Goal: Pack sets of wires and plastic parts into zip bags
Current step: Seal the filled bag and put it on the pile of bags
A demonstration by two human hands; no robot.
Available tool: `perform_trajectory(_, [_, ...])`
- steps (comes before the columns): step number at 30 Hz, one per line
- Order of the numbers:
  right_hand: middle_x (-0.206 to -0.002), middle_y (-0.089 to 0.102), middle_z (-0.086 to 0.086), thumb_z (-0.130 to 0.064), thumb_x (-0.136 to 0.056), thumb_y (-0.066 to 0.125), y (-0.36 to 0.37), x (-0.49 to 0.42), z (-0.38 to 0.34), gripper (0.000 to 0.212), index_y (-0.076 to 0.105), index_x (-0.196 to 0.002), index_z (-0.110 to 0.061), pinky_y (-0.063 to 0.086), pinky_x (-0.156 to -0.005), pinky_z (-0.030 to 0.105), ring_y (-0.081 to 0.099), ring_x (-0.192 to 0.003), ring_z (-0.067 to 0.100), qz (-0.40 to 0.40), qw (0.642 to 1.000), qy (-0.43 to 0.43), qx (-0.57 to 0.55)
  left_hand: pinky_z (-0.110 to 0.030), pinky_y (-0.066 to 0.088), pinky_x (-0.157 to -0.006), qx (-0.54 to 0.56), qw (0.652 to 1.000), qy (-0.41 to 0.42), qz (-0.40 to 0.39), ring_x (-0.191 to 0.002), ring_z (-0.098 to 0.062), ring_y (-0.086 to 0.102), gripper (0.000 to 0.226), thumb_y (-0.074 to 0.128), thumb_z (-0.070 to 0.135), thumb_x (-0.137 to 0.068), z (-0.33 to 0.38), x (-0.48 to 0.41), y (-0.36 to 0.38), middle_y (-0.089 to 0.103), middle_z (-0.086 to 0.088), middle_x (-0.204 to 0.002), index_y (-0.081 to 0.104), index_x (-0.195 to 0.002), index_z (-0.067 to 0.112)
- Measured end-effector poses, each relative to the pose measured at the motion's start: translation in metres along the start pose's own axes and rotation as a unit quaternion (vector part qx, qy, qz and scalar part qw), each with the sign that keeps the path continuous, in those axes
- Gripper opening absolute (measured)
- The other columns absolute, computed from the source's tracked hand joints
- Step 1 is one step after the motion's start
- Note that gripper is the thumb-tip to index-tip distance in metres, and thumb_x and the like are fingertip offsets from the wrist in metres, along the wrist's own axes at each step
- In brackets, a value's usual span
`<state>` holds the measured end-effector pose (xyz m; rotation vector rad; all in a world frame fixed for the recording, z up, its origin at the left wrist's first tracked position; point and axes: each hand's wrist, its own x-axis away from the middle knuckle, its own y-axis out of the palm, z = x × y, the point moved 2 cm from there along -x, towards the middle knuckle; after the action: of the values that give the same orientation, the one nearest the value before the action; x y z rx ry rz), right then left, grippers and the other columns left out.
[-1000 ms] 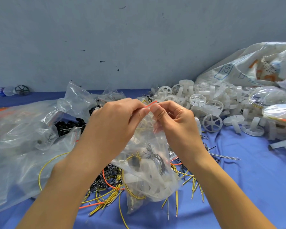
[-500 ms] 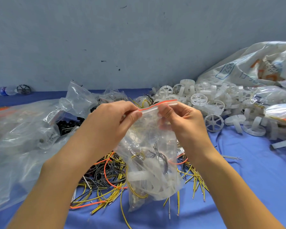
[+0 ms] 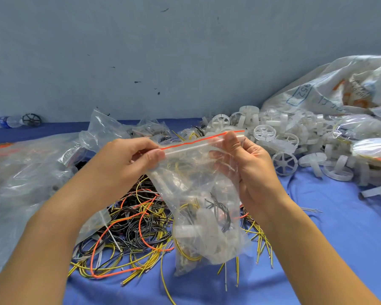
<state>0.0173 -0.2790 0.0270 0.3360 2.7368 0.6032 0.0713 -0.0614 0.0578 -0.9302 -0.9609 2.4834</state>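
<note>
I take the zip bag (image 3: 198, 194) as my landmark. It is held up above the blue cloth (image 3: 339, 238). Right of it and nearer me the cloth lies bare, the widest free stretch. Behind it the grey-blue wall (image 3: 163, 51) closes the far edge. Left of it a heap of clear bags (image 3: 31, 172) crowds the cloth.

The left hand (image 3: 128, 164) pinches the bag's top left corner at the red seal strip (image 3: 198, 140). The right hand (image 3: 249, 170) pinches the strip's right end, thumb in front, fingers behind the film. I cannot tell whether the strip is sealed.

Inside the bag, white plastic parts, yellow wires and 1 black wire bundle have sunk low. Beneath it and to its left sprawls a tangle of loose wires (image 3: 128, 234). Behind it to the right sits a pile of white plastic wheels (image 3: 284, 137), and a printed sack (image 3: 330, 89) lies beyond.
</note>
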Motion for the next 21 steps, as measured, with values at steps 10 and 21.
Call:
perform_trajectory(10, [-0.08,0.073,0.001,-0.033,-0.081,0.063,-0.009,0.003,-0.015,0.025,0.063,-0.09,-0.01,0.058,-0.067,0.028,0.071,-0.071,0.015,0.021,0.999,-0.024,0.019,-0.005,0.045,-0.059,0.13,0.99,-0.021,0.06,-0.061,0.002,0.062,0.014,0.063,0.038,-0.084,-0.005,0.004,0.0,0.069,0.012,-0.067,0.074,-0.085,0.03])
perform_trajectory(21, [-0.082,0.076,0.003,-0.018,-0.092,0.064,-0.039,0.057,-0.113,0.006,0.063,-0.089,-0.013,0.057,-0.064,0.026,0.07,-0.066,0.018,0.029,0.977,-0.164,0.135,-0.015,0.045,-0.042,0.182,0.968,0.064,0.16,-0.044,-0.007,0.048,0.039,0.058,0.062,-0.089,0.068,-0.032,0.005,0.073,0.009,-0.087,0.068,-0.1,0.026])
